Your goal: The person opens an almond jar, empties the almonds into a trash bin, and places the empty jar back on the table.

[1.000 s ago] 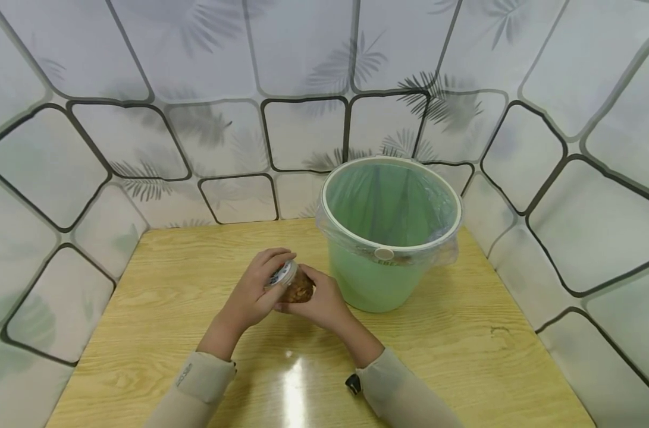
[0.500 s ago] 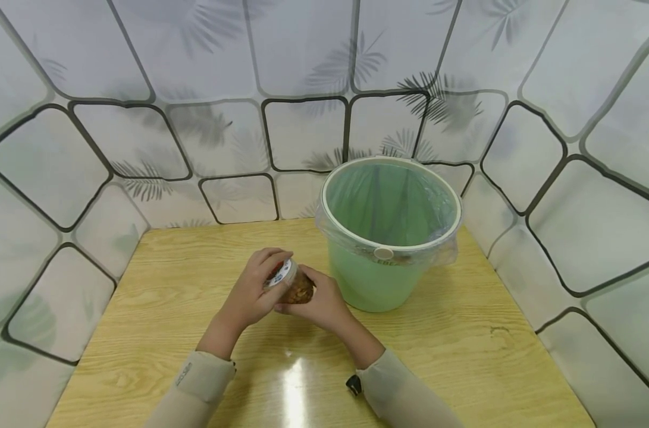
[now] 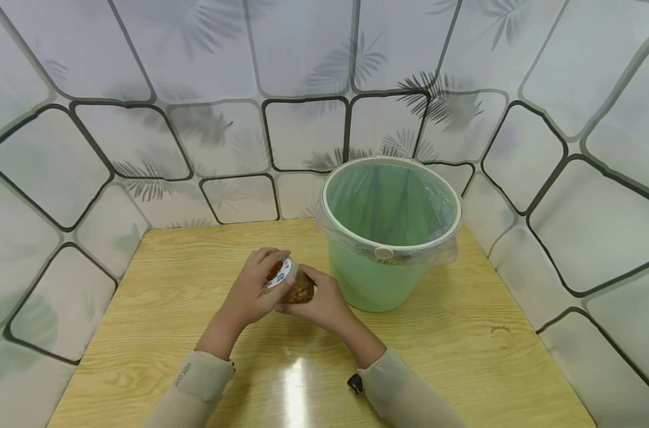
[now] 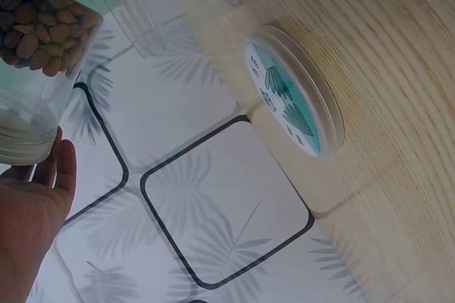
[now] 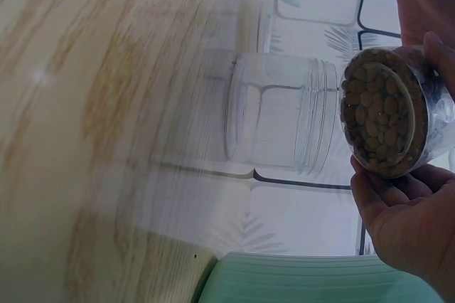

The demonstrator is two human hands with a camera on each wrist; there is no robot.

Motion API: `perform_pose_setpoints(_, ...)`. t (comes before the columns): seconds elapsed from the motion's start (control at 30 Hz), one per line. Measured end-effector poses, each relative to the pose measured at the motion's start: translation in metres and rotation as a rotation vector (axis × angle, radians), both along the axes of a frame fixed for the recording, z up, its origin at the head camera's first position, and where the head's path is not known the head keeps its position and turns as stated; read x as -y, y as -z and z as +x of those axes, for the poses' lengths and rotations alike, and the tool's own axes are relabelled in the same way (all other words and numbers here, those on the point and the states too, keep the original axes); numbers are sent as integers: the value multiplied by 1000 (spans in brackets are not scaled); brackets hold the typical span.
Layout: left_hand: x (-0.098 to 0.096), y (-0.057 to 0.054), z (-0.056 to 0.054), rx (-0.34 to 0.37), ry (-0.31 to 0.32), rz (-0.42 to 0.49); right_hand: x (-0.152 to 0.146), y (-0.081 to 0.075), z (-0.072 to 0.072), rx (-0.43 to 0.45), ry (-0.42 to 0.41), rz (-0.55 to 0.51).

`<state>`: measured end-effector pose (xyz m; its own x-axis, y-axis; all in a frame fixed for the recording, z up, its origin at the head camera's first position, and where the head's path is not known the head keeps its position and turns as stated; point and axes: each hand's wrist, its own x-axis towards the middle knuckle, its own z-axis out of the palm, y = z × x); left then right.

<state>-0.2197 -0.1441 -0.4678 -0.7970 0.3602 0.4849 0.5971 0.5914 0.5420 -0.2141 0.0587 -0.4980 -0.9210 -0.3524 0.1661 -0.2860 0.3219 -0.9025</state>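
Observation:
A clear jar (image 3: 304, 288) of brown nuts lies tilted between both hands above the table. Its white lid (image 3: 279, 276) shows a red and blue print. My left hand (image 3: 251, 290) grips the lid, fingers over its far edge and thumb on the near side. My right hand (image 3: 323, 302) holds the jar body from the right. In the left wrist view almonds (image 4: 44, 29) show through the wall. The right wrist view looks at the nut-filled jar base (image 5: 380, 114), with the right fingers (image 5: 377, 196) curled beneath it.
A green bucket (image 3: 369, 285) with a clear liner stands right of the hands on the wooden table (image 3: 196, 249). A clear jar (image 5: 281, 114) without a lid and a teal-labelled lid (image 4: 288, 97) appear in the wrist views. Patterned cloth (image 3: 308, 53) surrounds the table.
The lid has turned or tipped slightly under my left hand, so its printed face and red patch show more. My right hand and the jar body stay nearly in place.

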Motion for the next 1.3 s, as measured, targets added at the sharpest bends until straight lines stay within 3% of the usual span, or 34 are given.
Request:
perform_pose_setpoints(0.57, 2, 5, 2, 23, 57, 44, -1, 0, 2, 12, 13, 2)
perform_pose_setpoints(1.3, 1, 3, 3, 67, 109, 61, -2, 1, 1, 4, 14, -10)
